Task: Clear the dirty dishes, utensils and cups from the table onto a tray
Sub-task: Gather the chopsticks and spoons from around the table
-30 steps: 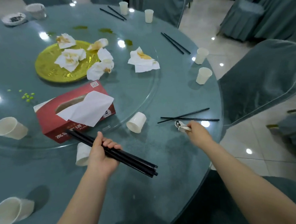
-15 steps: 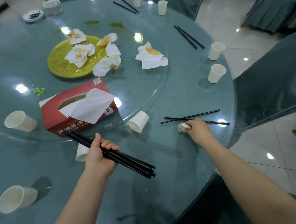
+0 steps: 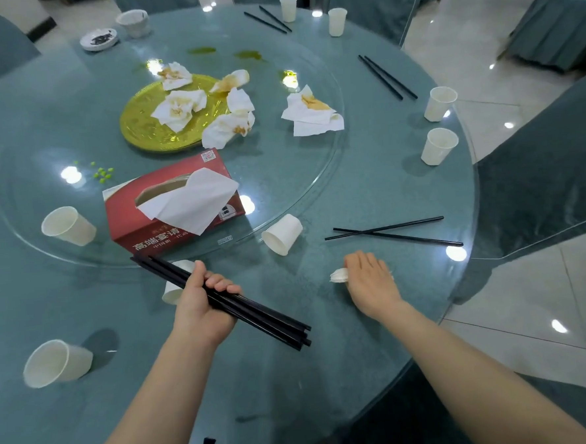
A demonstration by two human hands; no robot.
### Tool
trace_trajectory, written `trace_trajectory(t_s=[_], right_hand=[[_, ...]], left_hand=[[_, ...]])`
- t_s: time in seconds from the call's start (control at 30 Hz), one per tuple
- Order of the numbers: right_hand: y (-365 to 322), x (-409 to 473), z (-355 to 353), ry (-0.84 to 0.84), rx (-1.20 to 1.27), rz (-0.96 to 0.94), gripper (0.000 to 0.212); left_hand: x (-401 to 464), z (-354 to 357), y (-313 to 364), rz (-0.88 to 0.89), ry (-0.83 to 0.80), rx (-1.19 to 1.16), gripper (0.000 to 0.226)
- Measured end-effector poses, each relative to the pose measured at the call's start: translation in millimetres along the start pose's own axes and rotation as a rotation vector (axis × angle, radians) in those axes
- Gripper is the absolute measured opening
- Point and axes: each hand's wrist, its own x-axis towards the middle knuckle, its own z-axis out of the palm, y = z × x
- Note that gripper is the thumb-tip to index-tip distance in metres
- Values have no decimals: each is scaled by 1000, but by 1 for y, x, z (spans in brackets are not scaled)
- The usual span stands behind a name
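The left hand grips a stiff, slippery bundle of black chopsticks mid-length, while the right hand closes on a small white piece, probably hard and fragile, on the desk near the crossed chopsticks.

Red tissue box near centre of the glass turntable, one tissue sticking out. Stained crumpled napkins at 1 o'clock from the box. Green peas scattered at 10 o'clock. Two greenish spills at 12 o'clock. Covered chair at 3 o'clock beside the table.
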Motion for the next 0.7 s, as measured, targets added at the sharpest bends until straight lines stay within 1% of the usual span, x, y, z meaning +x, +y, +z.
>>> trace_trajectory(t_s=[0.1,0.27,0.37,0.5,0.6,0.7], right_hand=[[-6,-3,3,-52,50,29,25],[-12,-14,-6,-101,70,11,31],[-18,-32,-18,-70,159,57,26],[-23,-65,-37,-29,103,37,20],[-28,-97,-48,-35,35,13,27],[-40,-139,-56,21,-102,-31,36]], left_hand=[[-5,-9,3,11,10,-15,41],[-15,-26,4,17,17,-37,40],[-24,-34,2,10,0,-39,39],[-43,-48,-4,-23,-31,-41,40],[-60,-67,-9,-42,-62,-53,40],[-80,-95,-15,-49,-91,-67,41]])
